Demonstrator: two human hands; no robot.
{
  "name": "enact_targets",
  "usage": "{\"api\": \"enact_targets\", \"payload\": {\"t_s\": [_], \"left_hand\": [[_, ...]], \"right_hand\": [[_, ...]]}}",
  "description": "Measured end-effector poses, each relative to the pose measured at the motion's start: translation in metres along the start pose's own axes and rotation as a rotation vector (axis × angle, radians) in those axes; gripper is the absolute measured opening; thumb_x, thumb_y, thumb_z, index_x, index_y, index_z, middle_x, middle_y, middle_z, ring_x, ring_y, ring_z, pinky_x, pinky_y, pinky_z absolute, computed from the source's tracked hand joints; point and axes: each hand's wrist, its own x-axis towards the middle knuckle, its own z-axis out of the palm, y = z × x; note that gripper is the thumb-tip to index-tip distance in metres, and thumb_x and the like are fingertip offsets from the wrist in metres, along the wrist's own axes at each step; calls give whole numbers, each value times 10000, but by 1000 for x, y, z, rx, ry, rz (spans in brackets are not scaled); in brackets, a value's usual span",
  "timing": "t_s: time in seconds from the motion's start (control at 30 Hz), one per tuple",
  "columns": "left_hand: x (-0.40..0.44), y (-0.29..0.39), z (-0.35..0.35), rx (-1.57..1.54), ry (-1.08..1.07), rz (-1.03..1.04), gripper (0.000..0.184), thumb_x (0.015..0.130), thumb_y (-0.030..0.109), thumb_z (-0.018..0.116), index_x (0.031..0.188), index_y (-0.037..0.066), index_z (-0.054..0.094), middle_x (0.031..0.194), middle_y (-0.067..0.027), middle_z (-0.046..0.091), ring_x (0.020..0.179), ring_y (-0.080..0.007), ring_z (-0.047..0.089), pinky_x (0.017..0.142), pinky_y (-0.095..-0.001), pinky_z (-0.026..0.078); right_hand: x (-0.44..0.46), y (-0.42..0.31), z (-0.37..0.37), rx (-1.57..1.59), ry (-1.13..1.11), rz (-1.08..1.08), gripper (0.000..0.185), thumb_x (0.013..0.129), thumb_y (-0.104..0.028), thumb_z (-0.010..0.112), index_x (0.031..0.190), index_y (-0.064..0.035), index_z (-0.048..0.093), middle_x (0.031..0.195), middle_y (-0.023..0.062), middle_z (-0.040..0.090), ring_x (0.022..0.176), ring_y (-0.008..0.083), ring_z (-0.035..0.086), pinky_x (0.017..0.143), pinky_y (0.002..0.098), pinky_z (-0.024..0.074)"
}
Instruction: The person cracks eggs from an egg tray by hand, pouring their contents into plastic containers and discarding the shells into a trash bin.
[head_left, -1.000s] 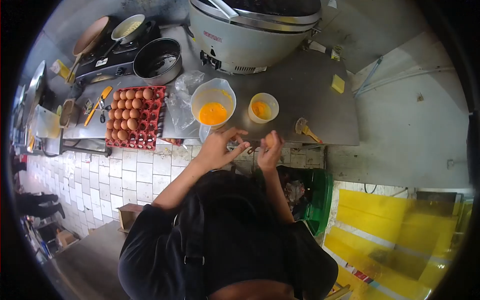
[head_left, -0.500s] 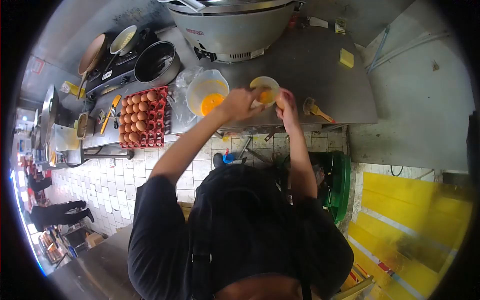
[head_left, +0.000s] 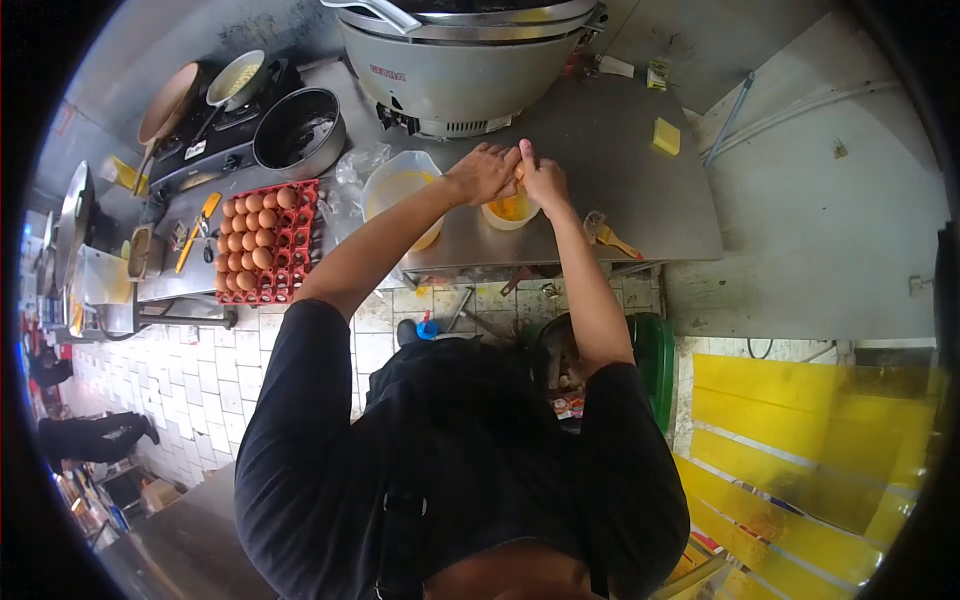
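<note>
- While held above the small cup (head_left: 507, 224), one egg (head_left: 519, 173), mostly hidden between fingertips; judged to be at the step of being opened.
- Right hand (head_left: 545, 182): one, over the small cup's far right edge; seemingly pinching the egg.
- Left hand (head_left: 484, 177): one, at the small cup's far left edge; fingers against the egg, cannot tell whether gripping.
- Next move: judged to call for prying gently, directly above the small cup.
- Measuring jug (head_left: 393, 187): one, left of the small cup; partly covered.
- Red tray (head_left: 293, 240): one, farther left; loaded with about twenty brown eggs (head_left: 250, 240).
- Brush (head_left: 614, 238): one, right of the small cup.
- Sponge (head_left: 667, 136): one, beyond and right.
</note>
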Motion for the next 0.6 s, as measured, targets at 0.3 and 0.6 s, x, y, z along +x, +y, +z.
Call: {"api": "enact_targets", "payload": {"t_s": [0.3,0.6], "left_hand": [[1,-3,2,81,108,10,488,854,206,577,1285,6,464,1104,-200,624,1068,-372,604,927,-477,471],[-53,33,-62,-286,218,-144,744,885,343,658,1487,32,350,1319,-205,580,1205,-393,557,1007,-441,461]], "right_hand": [[2,9,8,-230,245,-252,767,990,-624,355,768,17,713,803,285,664,849,489,642,795,538,497],[-56,66,-3,379,246,-31,342,920,-196,621,1249,-110,651,1048,9,547,913,126,562,714,296,500]]}}
